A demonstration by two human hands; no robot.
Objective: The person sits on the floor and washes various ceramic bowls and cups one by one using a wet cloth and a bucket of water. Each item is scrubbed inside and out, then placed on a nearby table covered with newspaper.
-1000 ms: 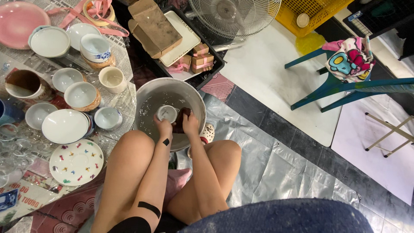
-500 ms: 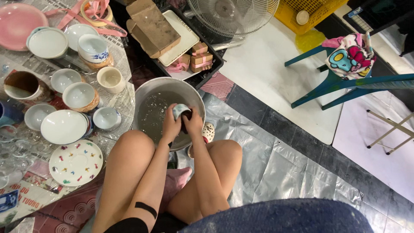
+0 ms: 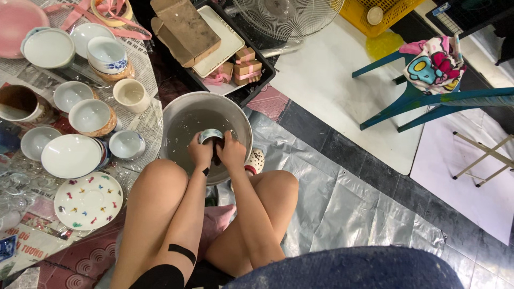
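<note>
Soft, even indoor light, faint shadows, sharp focus, slight wide-angle edge distortion.

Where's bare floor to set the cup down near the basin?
Free: silver sheet right of the metal basin, and the white mat before the fan. Crowded: newspaper left, packed with bowls and cups.

Both forearms reach forward between the bent knees, wrists close together; the left hand (image 3: 199, 152) curls its fingers inward, knuckles up; the right hand (image 3: 231, 151) sits just beside it, fingers closed likewise, thumbs nearly touching.
</note>
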